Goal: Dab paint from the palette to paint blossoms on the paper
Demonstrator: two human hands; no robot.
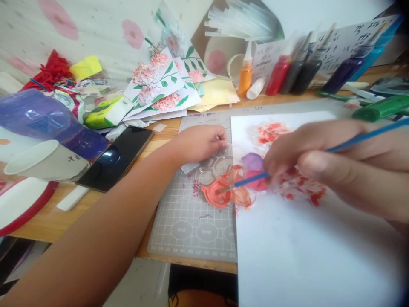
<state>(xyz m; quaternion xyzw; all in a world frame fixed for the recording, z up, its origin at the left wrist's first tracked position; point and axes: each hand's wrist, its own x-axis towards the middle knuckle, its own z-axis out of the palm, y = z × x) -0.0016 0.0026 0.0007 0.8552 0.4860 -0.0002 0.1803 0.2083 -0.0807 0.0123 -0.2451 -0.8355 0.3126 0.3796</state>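
Our right hand (335, 166) pinches the light, stiff paintbrush (255, 178) mid-shaft, bristles in the palette (223, 187); our left hand (201, 143), loosely curled and holding nothing, steadies the palette's far edge.

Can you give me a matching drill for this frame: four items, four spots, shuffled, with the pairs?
Items:
1. paintbrush
2. phone
3. orange paint bottle
4. paper cup

Places:
A. lying on its side at the far left, by the red-rimmed plate
B. face-up on the wooden table, left of the cutting mat
C. held in the right hand, tip in the clear palette
D. standing at the back, left of the red bottle

Pairs: 1-C, 2-B, 3-D, 4-A

The left hand rests on the mat at the palette's edge.
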